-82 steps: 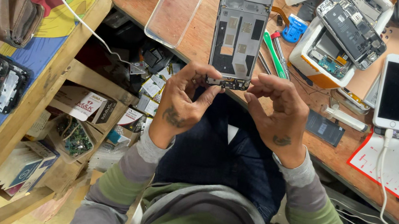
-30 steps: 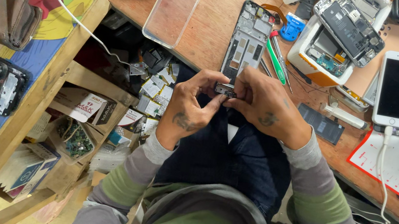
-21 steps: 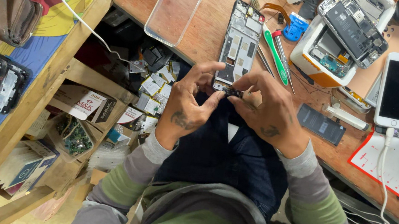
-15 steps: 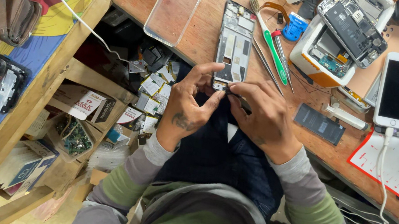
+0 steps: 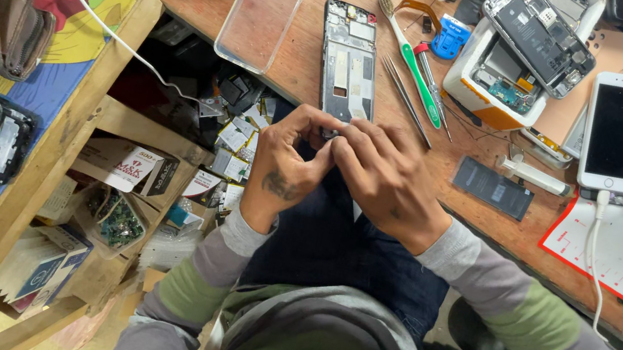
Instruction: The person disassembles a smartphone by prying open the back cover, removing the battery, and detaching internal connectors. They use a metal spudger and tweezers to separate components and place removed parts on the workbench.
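A worn brown wooden tabletop (image 5: 304, 71) runs diagonally across the top. Left stands a pale wooden shelf unit (image 5: 62, 182) with a colourful painted top, over pale floor (image 5: 2, 330).

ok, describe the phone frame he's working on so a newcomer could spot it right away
Start at the wooden workbench and find its near edge, where the left hand and right hand meet. The bare phone frame lies flat just beyond the fingertips. Unlike the clear case beside it, it is dark metal with no screen.

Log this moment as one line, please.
left hand: on phone frame bottom edge | right hand: same spot, fingertips meeting | frame: flat on workbench | tweezers: idle beside
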